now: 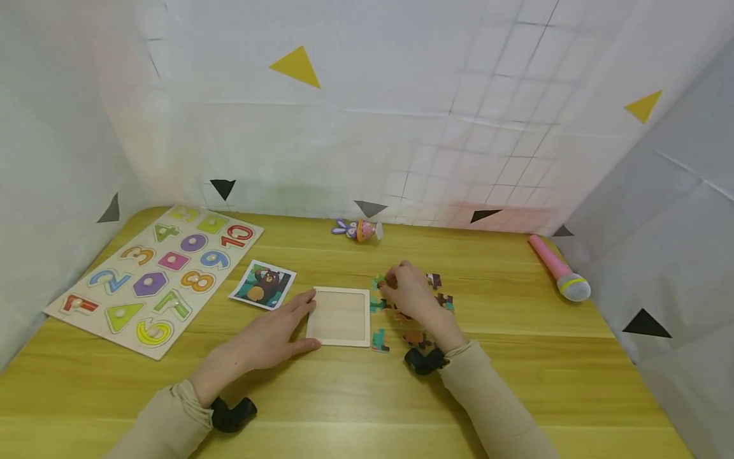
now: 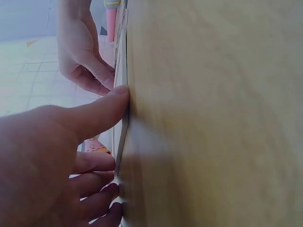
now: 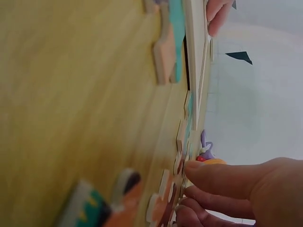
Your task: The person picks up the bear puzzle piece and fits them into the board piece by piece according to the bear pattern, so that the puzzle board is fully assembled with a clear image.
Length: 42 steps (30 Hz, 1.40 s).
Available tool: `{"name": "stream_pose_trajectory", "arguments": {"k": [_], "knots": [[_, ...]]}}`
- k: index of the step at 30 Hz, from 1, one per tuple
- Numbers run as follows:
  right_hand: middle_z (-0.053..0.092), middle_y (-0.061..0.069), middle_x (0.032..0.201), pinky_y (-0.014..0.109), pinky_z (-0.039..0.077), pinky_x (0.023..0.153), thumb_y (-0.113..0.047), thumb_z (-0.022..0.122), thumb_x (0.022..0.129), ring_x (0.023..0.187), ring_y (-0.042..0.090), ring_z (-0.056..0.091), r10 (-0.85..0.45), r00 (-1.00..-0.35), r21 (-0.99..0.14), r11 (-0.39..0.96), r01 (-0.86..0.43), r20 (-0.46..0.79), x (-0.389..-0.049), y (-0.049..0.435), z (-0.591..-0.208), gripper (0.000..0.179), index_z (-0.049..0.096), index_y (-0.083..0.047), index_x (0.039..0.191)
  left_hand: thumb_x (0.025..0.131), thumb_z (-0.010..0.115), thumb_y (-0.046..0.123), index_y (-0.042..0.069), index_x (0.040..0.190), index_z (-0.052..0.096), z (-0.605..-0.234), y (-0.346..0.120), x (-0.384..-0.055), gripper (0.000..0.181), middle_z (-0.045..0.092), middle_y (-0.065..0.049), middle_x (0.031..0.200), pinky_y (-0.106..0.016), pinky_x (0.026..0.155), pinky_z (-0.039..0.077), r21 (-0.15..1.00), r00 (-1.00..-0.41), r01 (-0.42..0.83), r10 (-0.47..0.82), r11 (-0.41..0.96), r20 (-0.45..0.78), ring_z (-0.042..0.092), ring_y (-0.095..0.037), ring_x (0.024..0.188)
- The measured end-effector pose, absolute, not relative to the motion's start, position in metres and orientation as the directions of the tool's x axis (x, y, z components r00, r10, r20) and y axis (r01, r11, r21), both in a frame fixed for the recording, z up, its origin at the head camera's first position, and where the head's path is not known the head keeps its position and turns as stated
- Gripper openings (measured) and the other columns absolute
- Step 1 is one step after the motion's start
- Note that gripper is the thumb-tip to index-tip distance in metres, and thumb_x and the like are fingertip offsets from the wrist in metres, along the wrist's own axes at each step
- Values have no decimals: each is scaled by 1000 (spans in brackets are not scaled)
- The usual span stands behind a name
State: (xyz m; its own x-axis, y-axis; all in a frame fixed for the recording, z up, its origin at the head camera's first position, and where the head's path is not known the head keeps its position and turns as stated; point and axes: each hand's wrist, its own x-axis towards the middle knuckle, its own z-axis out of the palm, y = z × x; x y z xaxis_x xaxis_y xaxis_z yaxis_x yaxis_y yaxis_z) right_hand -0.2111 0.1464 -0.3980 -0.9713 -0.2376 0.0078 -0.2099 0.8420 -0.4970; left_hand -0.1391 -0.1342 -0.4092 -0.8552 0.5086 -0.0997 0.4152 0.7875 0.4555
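A square wooden puzzle tray (image 1: pixel 341 343) with a raised pale rim lies bare inside on the table. My left hand (image 1: pixel 275 335) rests at its left side, thumb at the lower corner and fingertips at the upper one; the left wrist view shows the thumb (image 2: pixel 106 106) against the tray's edge. Right of the tray lie several jigsaw pieces, among them a teal and orange piece (image 1: pixel 380 340) and a brown piece (image 1: pixel 417 339). My right hand (image 1: pixel 413 293) reaches down among them, thumb and fingertips pinching a small piece, mostly hidden by the fingers.
A picture card of a bear (image 1: pixel 264 285) lies left of the tray, beside a wooden number-and-shape board (image 1: pixel 129 258). A purple-eared rabbit toy (image 1: pixel 358 230) lies at the back. A pink toy microphone (image 1: pixel 559 268) is at the right edge. White cloth walls enclose the table.
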Motion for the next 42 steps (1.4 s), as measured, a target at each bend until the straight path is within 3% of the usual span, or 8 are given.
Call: {"name": "stream_pose_trajectory", "arguments": {"k": [9, 22, 42], "knots": [[60, 11, 99, 38, 50, 78, -19, 72, 93, 86, 23, 58, -245, -969, -505, 836, -216, 10, -212, 148, -400, 28, 70, 3, 110, 95, 64, 49, 2, 153, 38, -409, -134, -140, 79, 25, -14, 164, -54, 113, 38, 462, -852, 423, 515, 779, -88, 37, -36, 145], [58, 12, 97, 36, 50, 74, -17, 69, 96, 82, 22, 53, -324, -945, -383, 869, -314, 40, -215, 147, -402, 22, 68, 3, 104, 97, 61, 47, 1, 155, 33, -411, -137, -139, 79, 20, -15, 166, -53, 115, 34, 454, -841, 448, 535, 770, -79, 27, -36, 150], [62, 12, 101, 40, 53, 81, -14, 64, 99, 90, 24, 58, -382, -924, -441, 824, -355, 30, -210, 155, -396, 19, 66, 3, 107, 98, 60, 46, 1, 156, 30, -414, -136, -137, 79, 19, -14, 166, -53, 117, 31, 483, -836, 443, 542, 755, -80, 22, -35, 152]]}}
